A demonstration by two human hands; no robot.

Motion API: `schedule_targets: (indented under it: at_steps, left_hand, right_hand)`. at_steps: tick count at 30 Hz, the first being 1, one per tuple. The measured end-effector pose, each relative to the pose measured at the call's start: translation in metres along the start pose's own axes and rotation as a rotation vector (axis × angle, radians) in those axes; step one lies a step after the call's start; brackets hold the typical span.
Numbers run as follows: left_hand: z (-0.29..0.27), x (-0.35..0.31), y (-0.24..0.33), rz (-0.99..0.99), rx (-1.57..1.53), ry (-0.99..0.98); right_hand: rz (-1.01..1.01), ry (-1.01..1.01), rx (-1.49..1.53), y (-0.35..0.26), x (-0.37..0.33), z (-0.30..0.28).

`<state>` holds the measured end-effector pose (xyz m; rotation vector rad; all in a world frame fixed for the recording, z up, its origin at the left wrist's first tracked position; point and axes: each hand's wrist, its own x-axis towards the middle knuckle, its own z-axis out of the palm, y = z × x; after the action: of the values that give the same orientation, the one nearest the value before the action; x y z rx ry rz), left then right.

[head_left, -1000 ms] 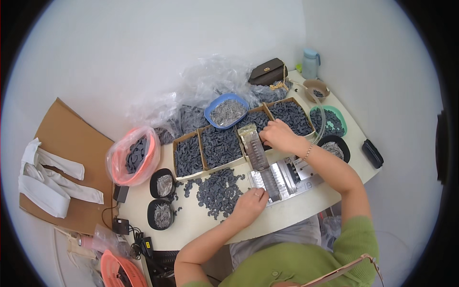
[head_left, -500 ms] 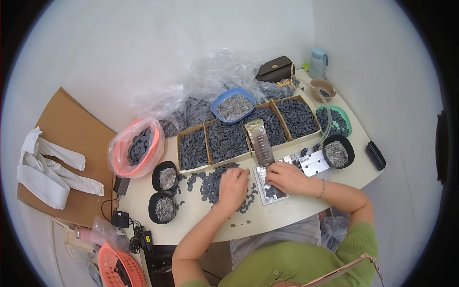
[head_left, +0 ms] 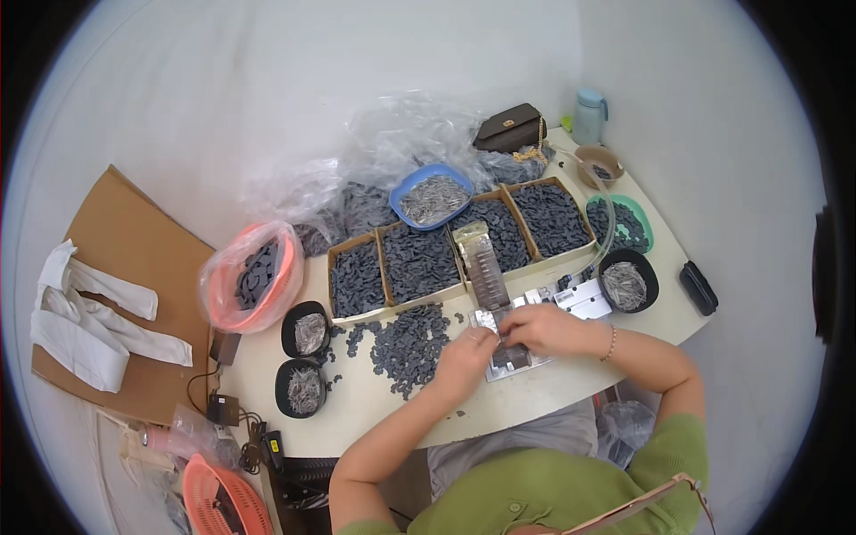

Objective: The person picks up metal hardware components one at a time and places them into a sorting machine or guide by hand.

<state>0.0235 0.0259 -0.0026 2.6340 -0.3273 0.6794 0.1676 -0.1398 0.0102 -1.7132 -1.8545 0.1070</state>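
My left hand is half curled, thumb and fingers reaching in at the left side of the metal fixture, so that its tips come right beside those of my other hand; I cannot tell whether they are clamped on a small piece or simply resting there. My right hand lies over the middle of the fixture, fingers bent down and bunched, and their tips are too hidden for me to tell whether they have anything between them. Half a second ago my left hand was out to the left of the fixture, over the loose dark pieces; now it is back at the fixture, and that heap lies uncovered. My right hand was already on the fixture then, though a second ago it was up over the compartmented cardboard box behind it. The fixture sits directly beneath my fingers, part of its dark, ridged near end showing below them. The long ridged strip runs away from the fixture's far side, just beyond my fingertips, and overlaps the box. The loose pieces lie left of the fixture, just beside my left hand, and a black bowl of thin metal pins stands near its right end.
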Motion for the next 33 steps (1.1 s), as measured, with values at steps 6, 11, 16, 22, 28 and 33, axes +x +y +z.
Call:
schedule_targets:
  at_steps: [6, 11, 16, 22, 28, 33]
  left_hand:
    - [0.004, -0.014, 0.026, 0.188, 0.385, 0.003]
    - [-0.012, -0.021, 0.018, 0.132, 0.137, 0.004]
    - [-0.036, -0.015, -0.024, -0.153, 0.145, 0.002]
    - [-0.036, -0.013, -0.067, -0.23, 0.089, 0.053]
    - [-0.021, -0.003, -0.043, -0.219, 0.002, 0.12]
    - [-0.006, 0.007, -0.002, -0.042, 0.032, 0.04]
  right_hand:
    - [0.107, 0.113, -0.076, 0.003, 0.05, -0.002]
    - [0.033, -0.075, -0.468, 0.005, 0.087, 0.039]
    - [0.023, -0.045, -0.474, 0.002, 0.093, 0.045]
    - [0.303, -0.009, -0.053, -0.005, 0.062, 0.0]
    - [0.232, 0.011, 0.026, -0.014, 0.02, -0.012]
    - [0.141, 0.093, -0.094, -0.011, 0.008, -0.005]
